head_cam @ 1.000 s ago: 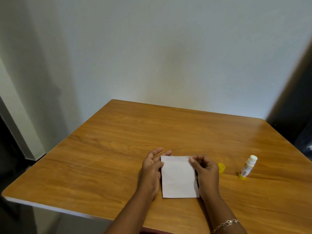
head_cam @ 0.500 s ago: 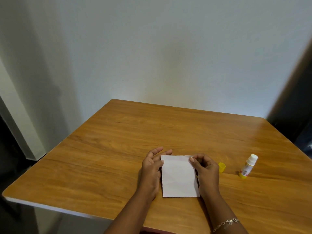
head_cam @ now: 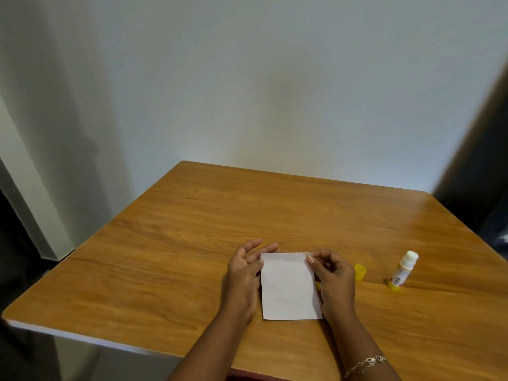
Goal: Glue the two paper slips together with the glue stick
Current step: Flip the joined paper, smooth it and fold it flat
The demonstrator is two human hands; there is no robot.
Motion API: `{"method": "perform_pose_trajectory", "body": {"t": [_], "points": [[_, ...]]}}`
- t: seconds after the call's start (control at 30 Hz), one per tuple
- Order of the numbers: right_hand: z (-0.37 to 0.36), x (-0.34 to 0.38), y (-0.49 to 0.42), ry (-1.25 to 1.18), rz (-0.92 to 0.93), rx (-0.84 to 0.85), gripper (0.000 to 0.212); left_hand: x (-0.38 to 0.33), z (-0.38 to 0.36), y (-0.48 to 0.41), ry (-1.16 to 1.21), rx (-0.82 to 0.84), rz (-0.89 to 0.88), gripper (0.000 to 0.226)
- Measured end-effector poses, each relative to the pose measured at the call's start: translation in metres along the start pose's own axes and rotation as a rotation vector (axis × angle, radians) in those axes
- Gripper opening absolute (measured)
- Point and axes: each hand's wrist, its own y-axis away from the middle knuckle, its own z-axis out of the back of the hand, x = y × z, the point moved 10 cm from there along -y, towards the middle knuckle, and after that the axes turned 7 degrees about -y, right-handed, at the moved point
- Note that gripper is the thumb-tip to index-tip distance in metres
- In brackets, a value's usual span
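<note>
A white paper slip (head_cam: 288, 290) lies flat on the wooden table (head_cam: 192, 243), near the front edge; a single sheet is all that shows, so a second slip under it cannot be told. My left hand (head_cam: 243, 273) rests against the slip's left edge, fingers spread. My right hand (head_cam: 332, 279) is curled at the right edge, its thumb and fingertips pinching the top right corner. The glue stick (head_cam: 402, 270), white with a yellow base, stands uncapped to the right, apart from both hands. Its yellow cap (head_cam: 360, 271) sits on the table just right of my right hand.
A pale wall stands behind the table's far edge. The table's left corner and front edge are close to my forearms. A dark area lies beyond the right side of the table.
Barely anything moved. Both hands stay at the slip's edges, and my right fingertips have shifted slightly at the top right corner.
</note>
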Motion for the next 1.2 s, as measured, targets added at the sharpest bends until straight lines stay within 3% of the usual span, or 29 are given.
{"method": "perform_pose_trajectory", "body": {"t": [1.2], "points": [[-0.0002,0.0018,0.0046,-0.021,-0.046,-0.012,0.015,-0.0014,-0.0015,-0.0018,0.06,0.009,-0.029,0.04]]}}
